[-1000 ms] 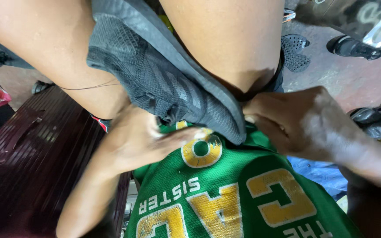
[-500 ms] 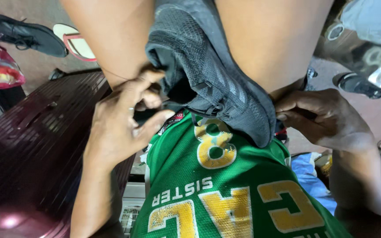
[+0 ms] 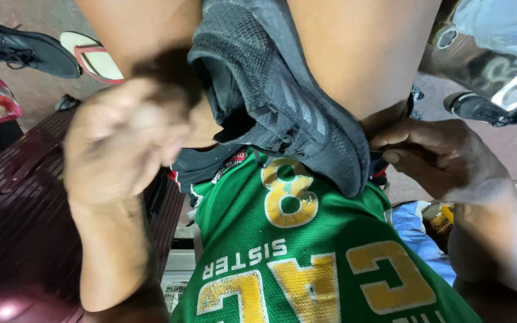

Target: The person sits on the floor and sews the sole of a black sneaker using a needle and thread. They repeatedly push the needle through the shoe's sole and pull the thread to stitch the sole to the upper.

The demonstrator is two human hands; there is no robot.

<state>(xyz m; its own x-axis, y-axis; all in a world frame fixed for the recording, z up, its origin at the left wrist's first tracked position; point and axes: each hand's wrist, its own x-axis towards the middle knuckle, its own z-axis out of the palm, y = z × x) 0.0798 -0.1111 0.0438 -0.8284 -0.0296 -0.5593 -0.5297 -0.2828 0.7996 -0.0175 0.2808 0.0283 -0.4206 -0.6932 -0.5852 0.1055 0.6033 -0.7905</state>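
our left hand (image 3: 124,140) has lifted off the green jersey (image 3: 306,251), blurred, fingers loosely curled on nothing, while our right hand (image 3: 441,158) still pinches the dark mesh shoe (image 3: 282,96) at the lap's right edge.

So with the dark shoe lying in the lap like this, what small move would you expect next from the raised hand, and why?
Probably the left hand comes back down onto the dark mesh shoe. It is lifted and blurred, holding nothing visible, while the shoe rests between the legs above the green jersey. The right hand is at the shoe's far side, so only one side looks steadied.
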